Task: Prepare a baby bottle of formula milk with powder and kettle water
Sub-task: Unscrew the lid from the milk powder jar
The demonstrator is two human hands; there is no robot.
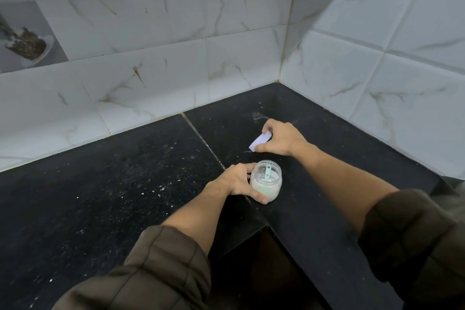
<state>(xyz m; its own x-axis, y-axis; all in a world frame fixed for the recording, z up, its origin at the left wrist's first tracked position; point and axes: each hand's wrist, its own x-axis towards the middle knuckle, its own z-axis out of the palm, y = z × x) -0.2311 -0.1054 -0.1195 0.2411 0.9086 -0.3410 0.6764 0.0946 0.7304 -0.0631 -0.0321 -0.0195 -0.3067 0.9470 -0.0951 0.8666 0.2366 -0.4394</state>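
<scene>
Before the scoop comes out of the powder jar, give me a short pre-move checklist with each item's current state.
1. Jar steadied upright on counter: ok, left hand has a grip round it.
2. Jar mouth open: ok, lid off.
3. Scoop reachable: ok, handle stands up inside.
4. Right hand free: not ok, it holds the white lid.
5. Baby bottle and kettle ready: cannot tell, neither in view.

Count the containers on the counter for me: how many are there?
1. A clear plastic jar of white powder, open with a pale green scoop inside, stands near the black counter's inner corner, held by the left hand. No bottle or kettle in view; others may be out of frame.
</scene>
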